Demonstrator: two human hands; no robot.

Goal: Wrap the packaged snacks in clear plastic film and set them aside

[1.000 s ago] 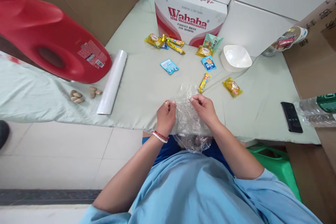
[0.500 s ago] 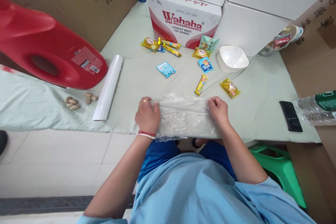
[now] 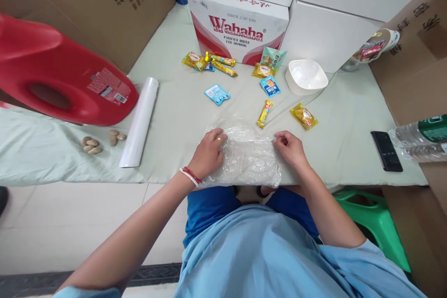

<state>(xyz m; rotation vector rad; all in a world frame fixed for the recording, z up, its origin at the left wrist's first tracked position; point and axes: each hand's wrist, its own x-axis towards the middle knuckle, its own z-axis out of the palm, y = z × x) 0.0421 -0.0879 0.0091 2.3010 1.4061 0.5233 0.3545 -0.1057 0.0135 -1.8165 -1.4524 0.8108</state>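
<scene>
A crumpled sheet of clear plastic film lies at the front of the table, its lower edge at the table's edge. My left hand, with a ring and a red and white bracelet, rests over the film's left part, fingers bent onto it; its grip is partly hidden. At the film's upper right corner, my right hand pinches the edge between thumb and finger. Just beyond the film lie a yellow snack stick, a blue packet and a yellow wrapped snack.
To the left are a white plastic roll, several brown nuts and a large red jug. A white bowl and a Wahaha carton stand at the back. A phone and bottles lie right.
My left hand has moved right, from the film's left edge further over it. The film has shifted and wrinkled differently. My right hand stays at the right corner.
</scene>
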